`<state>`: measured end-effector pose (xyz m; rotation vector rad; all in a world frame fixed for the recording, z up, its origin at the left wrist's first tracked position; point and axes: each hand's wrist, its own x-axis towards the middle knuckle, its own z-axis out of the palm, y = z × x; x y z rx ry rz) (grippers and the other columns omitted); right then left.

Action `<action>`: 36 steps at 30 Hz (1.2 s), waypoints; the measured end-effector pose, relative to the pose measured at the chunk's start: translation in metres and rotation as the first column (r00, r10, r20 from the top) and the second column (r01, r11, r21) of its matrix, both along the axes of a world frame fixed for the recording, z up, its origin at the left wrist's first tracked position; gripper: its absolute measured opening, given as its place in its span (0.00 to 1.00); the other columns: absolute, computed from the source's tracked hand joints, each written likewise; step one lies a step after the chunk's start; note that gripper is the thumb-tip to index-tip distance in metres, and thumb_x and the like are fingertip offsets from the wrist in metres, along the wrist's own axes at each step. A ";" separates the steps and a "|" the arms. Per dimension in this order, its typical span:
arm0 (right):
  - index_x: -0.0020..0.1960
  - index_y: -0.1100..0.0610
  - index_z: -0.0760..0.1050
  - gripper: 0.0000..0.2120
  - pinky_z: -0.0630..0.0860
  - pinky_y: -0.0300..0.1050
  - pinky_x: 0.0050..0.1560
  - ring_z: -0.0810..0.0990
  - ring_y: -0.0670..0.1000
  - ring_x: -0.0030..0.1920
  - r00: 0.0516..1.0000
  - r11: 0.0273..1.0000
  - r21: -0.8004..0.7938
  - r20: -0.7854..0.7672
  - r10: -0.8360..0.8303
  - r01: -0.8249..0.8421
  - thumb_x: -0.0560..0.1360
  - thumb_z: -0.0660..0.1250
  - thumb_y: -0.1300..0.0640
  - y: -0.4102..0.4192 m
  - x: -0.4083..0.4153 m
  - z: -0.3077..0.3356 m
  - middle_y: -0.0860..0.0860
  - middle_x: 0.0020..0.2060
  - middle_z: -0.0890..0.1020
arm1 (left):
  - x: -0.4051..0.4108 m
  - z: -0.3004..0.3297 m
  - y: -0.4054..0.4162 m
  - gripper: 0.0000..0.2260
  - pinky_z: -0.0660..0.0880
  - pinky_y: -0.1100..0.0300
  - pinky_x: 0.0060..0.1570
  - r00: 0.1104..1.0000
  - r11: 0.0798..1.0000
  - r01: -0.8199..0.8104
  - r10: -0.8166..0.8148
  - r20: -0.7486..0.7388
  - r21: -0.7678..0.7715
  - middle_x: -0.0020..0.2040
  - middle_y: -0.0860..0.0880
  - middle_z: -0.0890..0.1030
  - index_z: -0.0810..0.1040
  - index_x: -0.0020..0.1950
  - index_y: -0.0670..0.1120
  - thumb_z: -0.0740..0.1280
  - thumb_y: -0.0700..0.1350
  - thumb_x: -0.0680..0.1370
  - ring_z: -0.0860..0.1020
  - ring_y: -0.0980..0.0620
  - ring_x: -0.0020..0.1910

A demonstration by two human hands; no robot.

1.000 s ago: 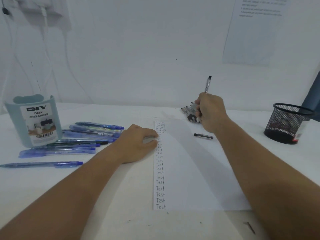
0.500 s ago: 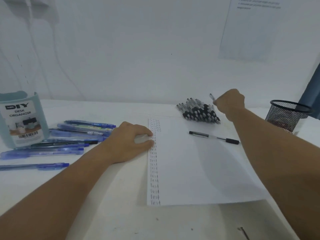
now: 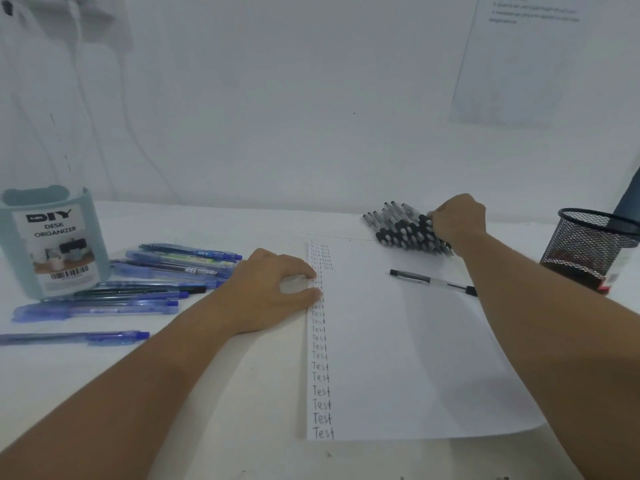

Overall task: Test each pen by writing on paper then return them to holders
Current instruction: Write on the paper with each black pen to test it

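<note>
Black-capped clear pens (image 3: 405,230) lie heaped in 1 pile near the far edge of the worktop (image 3: 242,410), just beyond the paper's (image 3: 398,358) far right corner. The right hand (image 3: 457,220) sits at the pile's right side, fingers curled down onto the nearest caps; whether it has pinched 1 pen yet cannot be told, since the fingertips are hidden behind the knuckles. The pens' long axes run from the near right toward the far left, caps toward the person, so a pen would likely come out by its capped end, drawn back toward the near edge. The right hand is plainly the nearer one.

1 more black-capped pen (image 3: 429,281) lies alone on the paper, lengthwise across it, just near of the pile and left of the right forearm.

The left hand (image 3: 273,289) rests on the paper's left edge, thumb and fingers loosely bent, pressing the sheet flat and holding no pen. Blue pens (image 3: 166,271) lie toward the left edge, beside the organizer (image 3: 52,244); the mesh cup (image 3: 592,247) stands at the right edge.
</note>
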<state>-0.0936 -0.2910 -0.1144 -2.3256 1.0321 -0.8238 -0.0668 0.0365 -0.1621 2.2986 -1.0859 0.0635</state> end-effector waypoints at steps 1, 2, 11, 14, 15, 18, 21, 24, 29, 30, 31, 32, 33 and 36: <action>0.49 0.68 0.79 0.09 0.72 0.39 0.30 0.79 0.56 0.41 1.000 1.000 0.006 0.014 0.001 -0.001 0.77 0.68 0.60 0.001 -0.001 0.001 0.58 0.43 0.82 | 0.001 0.000 0.000 0.28 0.63 0.50 0.68 1.000 1.000 0.002 -0.002 -0.002 0.002 0.59 0.64 0.76 0.76 0.56 0.62 0.56 0.72 0.62 0.65 0.57 0.66; 0.48 0.66 0.78 0.08 0.73 0.42 0.35 0.78 0.56 0.40 1.000 1.000 0.006 0.025 0.006 -0.006 0.77 0.68 0.60 0.002 -0.003 0.001 0.58 0.41 0.80 | 0.001 0.000 0.000 0.27 0.63 0.50 0.68 1.000 1.000 0.004 -0.004 -0.004 0.004 0.59 0.64 0.76 0.76 0.56 0.62 0.57 0.72 0.63 0.65 0.57 0.66; 0.42 0.60 0.72 0.07 0.65 0.41 0.35 0.68 0.54 0.37 0.987 0.989 -0.046 -0.082 0.140 -0.144 0.74 0.58 0.68 0.021 -0.045 0.017 0.57 0.39 0.74 | 0.004 -0.002 0.000 0.29 0.63 0.50 0.68 1.000 1.000 0.015 -0.015 0.012 0.007 0.61 0.62 0.76 0.77 0.58 0.61 0.56 0.72 0.63 0.65 0.57 0.67; 0.44 0.60 0.79 0.06 0.68 0.40 0.35 0.72 0.51 0.35 0.907 0.923 0.099 -0.176 0.383 -0.371 0.74 0.62 0.64 0.045 -0.072 0.020 0.53 0.35 0.77 | 0.006 -0.004 0.000 0.28 0.65 0.50 0.68 1.000 1.000 0.020 -0.020 0.017 0.002 0.60 0.62 0.77 0.77 0.57 0.62 0.56 0.72 0.63 0.67 0.56 0.66; 0.46 0.59 0.80 0.06 0.69 0.41 0.37 0.74 0.50 0.37 0.855 0.887 0.156 -0.241 0.460 -0.434 0.74 0.64 0.64 0.053 -0.080 0.019 0.52 0.36 0.79 | 0.005 -0.004 0.000 0.28 0.66 0.51 0.67 1.000 1.000 0.019 -0.019 0.016 0.004 0.60 0.61 0.77 0.77 0.57 0.62 0.56 0.72 0.64 0.67 0.56 0.66; 0.51 0.54 0.81 0.07 0.72 0.43 0.48 0.77 0.49 0.46 0.737 0.831 0.248 -0.383 0.557 -0.498 0.73 0.70 0.59 0.062 -0.092 0.016 0.48 0.44 0.81 | 0.002 -0.003 0.000 0.26 0.66 0.53 0.67 1.000 1.000 0.006 -0.007 0.021 0.028 0.60 0.59 0.77 0.77 0.59 0.60 0.58 0.69 0.66 0.67 0.56 0.66; 0.51 0.49 0.81 0.10 0.71 0.43 0.54 0.77 0.47 0.52 0.682 0.835 0.200 -0.496 0.538 -0.513 0.70 0.75 0.54 0.061 -0.095 0.014 0.45 0.48 0.80 | 0.000 -0.003 0.001 0.26 0.66 0.52 0.67 1.000 0.999 -0.005 0.005 0.016 0.034 0.61 0.57 0.77 0.76 0.59 0.61 0.58 0.70 0.66 0.67 0.56 0.67; 0.50 0.48 0.79 0.07 0.72 0.44 0.52 0.77 0.48 0.49 0.656 0.843 0.051 -0.604 0.453 -0.535 0.73 0.73 0.51 0.066 -0.093 0.016 0.44 0.47 0.78 | 0.000 -0.003 0.002 0.29 0.66 0.51 0.67 1.000 0.999 -0.017 0.017 -0.005 0.033 0.62 0.56 0.76 0.76 0.58 0.62 0.55 0.72 0.63 0.67 0.56 0.67; 0.52 0.53 0.71 0.05 0.73 0.42 0.35 0.83 0.51 0.36 0.776 0.840 0.066 -0.348 0.526 -0.539 0.80 0.63 0.51 0.087 -0.076 0.019 0.52 0.44 0.80 | -0.007 0.000 0.001 0.27 0.65 0.52 0.67 1.000 1.000 -0.014 0.014 0.018 0.019 0.61 0.58 0.77 0.77 0.59 0.59 0.58 0.69 0.66 0.66 0.57 0.67; 0.52 0.54 0.70 0.06 0.73 0.42 0.31 0.82 0.50 0.31 0.808 0.835 0.120 -0.211 0.549 -0.536 0.80 0.61 0.51 0.093 -0.070 0.019 0.53 0.44 0.80 | -0.008 0.001 0.001 0.25 0.65 0.52 0.67 1.000 1.000 -0.016 0.016 0.020 0.015 0.61 0.58 0.77 0.77 0.59 0.58 0.58 0.67 0.67 0.66 0.57 0.67; 0.53 0.56 0.70 0.07 0.72 0.41 0.28 0.79 0.49 0.28 0.830 0.822 0.198 -0.065 0.554 -0.534 0.81 0.60 0.52 0.099 -0.065 0.019 0.54 0.43 0.80 | -0.008 0.001 0.001 0.25 0.65 0.53 0.67 1.000 1.000 -0.017 0.016 0.025 0.012 0.61 0.58 0.77 0.77 0.60 0.58 0.59 0.66 0.67 0.67 0.57 0.66; 0.53 0.57 0.69 0.07 0.70 0.40 0.24 0.77 0.49 0.25 0.839 0.795 0.283 0.074 0.540 -0.537 0.81 0.59 0.53 0.104 -0.058 0.018 0.54 0.42 0.79 | -0.008 0.001 0.001 0.24 0.66 0.53 0.67 1.000 1.000 -0.016 0.016 0.026 0.008 0.61 0.59 0.77 0.77 0.59 0.57 0.59 0.65 0.68 0.67 0.57 0.66; 0.54 0.58 0.68 0.07 0.67 0.39 0.22 0.74 0.49 0.24 0.840 0.763 0.355 0.184 0.510 -0.541 0.81 0.58 0.55 0.108 -0.052 0.016 0.55 0.40 0.78 | -0.007 0.001 0.001 0.24 0.66 0.53 0.67 1.000 1.000 -0.014 0.014 0.023 0.004 0.61 0.59 0.77 0.77 0.59 0.58 0.59 0.65 0.68 0.67 0.57 0.66; 0.55 0.56 0.68 0.06 0.59 0.35 0.20 0.67 0.46 0.21 0.826 0.653 0.511 0.408 0.388 -0.559 0.80 0.56 0.57 0.115 -0.041 0.003 0.53 0.36 0.73 | -0.004 0.000 0.002 0.23 0.66 0.53 0.67 1.000 1.000 -0.005 0.005 0.018 -0.003 0.60 0.60 0.77 0.78 0.58 0.58 0.60 0.65 0.68 0.68 0.57 0.66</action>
